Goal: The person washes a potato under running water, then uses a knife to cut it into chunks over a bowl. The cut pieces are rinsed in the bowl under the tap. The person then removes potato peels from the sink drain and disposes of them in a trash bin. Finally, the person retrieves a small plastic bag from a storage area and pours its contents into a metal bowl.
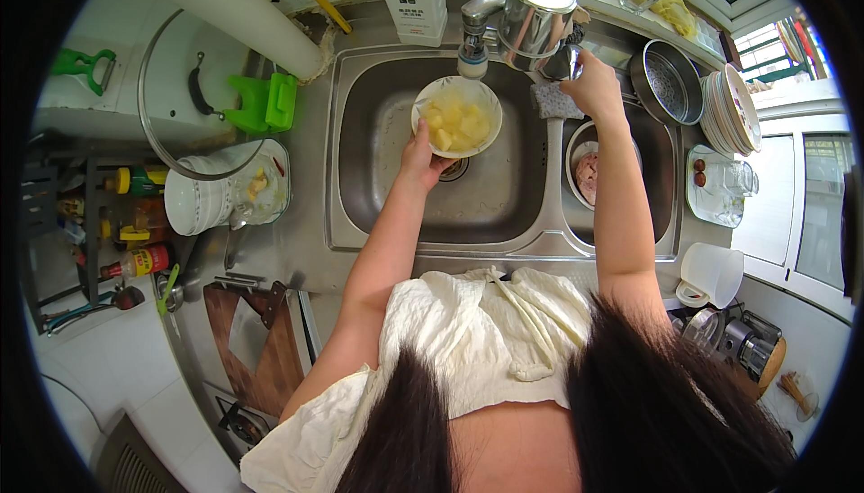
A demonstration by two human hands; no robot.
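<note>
My left hand [421, 163] holds a white bowl [496, 118] by its near left side, thumb on the rim, over the large steel sink basin [385, 202]. Pale yellow chunks [455, 123], likely cut potato, sit in cloudy liquid inside it. Just above the bowl's far edge is the faucet spout [472, 61]; whether water is running I cannot tell. My right hand [595, 88] grips the chrome faucet handle [567, 64] beside a shiny cylindrical unit [540, 17]. Below that hand, a grey sponge [557, 101] rests on the divider between the basins.
Partly behind my right forearm, a metal bowl [572, 179] with raw meat [587, 177] sits in the small basin. Stacked plates [725, 111] and a steamer pan [668, 81] stand right. At left are a glass lid [196, 101], bowls [196, 202] and a cleaver [248, 336] on a board.
</note>
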